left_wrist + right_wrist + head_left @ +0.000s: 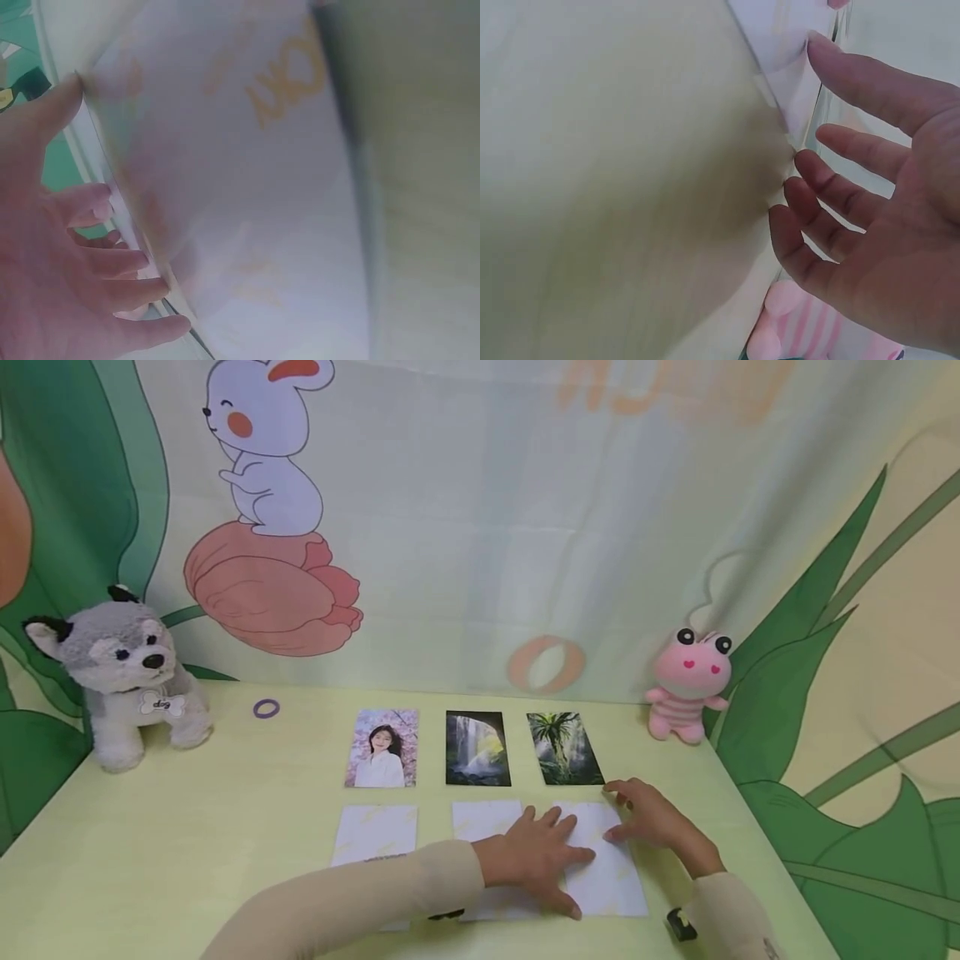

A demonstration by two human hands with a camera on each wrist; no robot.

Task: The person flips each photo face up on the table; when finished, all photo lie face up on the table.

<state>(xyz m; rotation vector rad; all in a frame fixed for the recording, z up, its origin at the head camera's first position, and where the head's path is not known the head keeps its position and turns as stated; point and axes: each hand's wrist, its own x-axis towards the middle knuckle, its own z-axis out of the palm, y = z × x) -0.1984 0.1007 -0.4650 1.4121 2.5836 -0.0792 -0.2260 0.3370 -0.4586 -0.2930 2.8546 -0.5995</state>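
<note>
Pale table (187, 843), 3 flat white rectangular cards (611, 881), left hand (534, 857) splayed, right hand (654, 814) relaxed

Three white, yellow-marked cards (483, 822) lie flat in a row before three face-up photos (477, 748).

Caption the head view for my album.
Two hands at white cards, three photos beyond, flanked by plush dog and pink toy.

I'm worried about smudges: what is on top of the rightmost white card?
In the head view, parts of the left hand and right hand overlap the white card; its lower right part is visible. Patches behind the hands and the card's underside cannot be seen.
</note>
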